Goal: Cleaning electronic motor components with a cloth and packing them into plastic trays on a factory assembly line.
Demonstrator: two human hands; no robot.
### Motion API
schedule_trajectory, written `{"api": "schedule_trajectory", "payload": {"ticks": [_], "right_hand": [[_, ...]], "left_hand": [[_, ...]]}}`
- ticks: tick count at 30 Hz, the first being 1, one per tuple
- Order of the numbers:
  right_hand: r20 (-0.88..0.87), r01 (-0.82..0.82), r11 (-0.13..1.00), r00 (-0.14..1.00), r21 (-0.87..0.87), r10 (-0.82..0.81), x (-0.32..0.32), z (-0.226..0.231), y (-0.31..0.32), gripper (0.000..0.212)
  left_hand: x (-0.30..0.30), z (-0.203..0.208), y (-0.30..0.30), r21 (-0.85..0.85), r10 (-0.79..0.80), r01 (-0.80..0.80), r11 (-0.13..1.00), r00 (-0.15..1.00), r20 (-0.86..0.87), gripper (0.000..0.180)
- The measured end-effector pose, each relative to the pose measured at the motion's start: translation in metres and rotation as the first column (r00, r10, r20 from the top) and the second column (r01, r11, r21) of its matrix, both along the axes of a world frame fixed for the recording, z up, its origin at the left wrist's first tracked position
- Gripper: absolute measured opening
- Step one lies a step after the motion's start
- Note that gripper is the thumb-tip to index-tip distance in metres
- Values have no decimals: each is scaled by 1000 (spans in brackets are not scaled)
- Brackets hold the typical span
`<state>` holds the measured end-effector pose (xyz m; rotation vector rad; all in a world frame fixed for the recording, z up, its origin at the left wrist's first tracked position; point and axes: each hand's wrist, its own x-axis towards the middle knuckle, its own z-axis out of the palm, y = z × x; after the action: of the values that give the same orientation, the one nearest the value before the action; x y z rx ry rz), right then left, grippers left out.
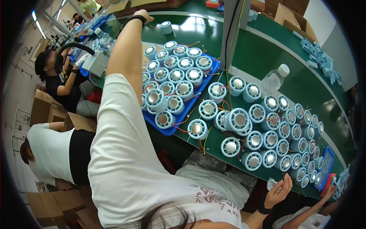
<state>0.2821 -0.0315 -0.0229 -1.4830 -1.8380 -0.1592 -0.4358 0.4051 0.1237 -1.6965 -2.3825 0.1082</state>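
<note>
**Crowded fans, long reach**

Here, going left to right: the left hand (142, 17) is stretched far up the green bench (263, 57), at about 11 o'clock, wrist in a black band. Its fingers look curled, but I cannot tell whether they hold anything. A lone pale blue fan (166, 27) stands just beside it, at its 3 o'clock, apart from the rest.

Below the arm, at 6 o'clock from the hand, a blue tray (179, 124) carries fans packed two layers deep, some leaning over its near edge. The outstretched forearm passes close along the tray's left side; a careless pull back could knock the top fans off.

Toward the centre, loose fans (239, 120) sit touching, red and yellow wires trailing between them. A snagged wire could drag neighbours along. A clear bottle (275, 79) stands upright just beyond them and could topple into them.

The right hand (280, 190) hovers at 5 o'clock, off the bench edge, fingers loosely parted, empty as far as I can see.
</note>
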Motion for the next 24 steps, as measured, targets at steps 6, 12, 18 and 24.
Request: {"api": "schedule_trajectory", "payload": {"ticks": [6,12,18,24], "right_hand": [[25,212,974,977,-75,-211,6,4,-3,29],[51,298,953,954,-43,-296,-12,32,6,28],[-26,296,945,953,-139,-302,0,22,-1,30],[-22,190,981,981,-28,-190,4,23,-2,29]], "left_hand": [[32,-68,40,-242,75,-39,969,987,144,77],[34,-116,78,-122,-118,154,980,957,266,79],[42,-105,79,-157,-117,190,969,916,384,81],[68,7,12,-100,-173,242,965,877,449,79]]}}
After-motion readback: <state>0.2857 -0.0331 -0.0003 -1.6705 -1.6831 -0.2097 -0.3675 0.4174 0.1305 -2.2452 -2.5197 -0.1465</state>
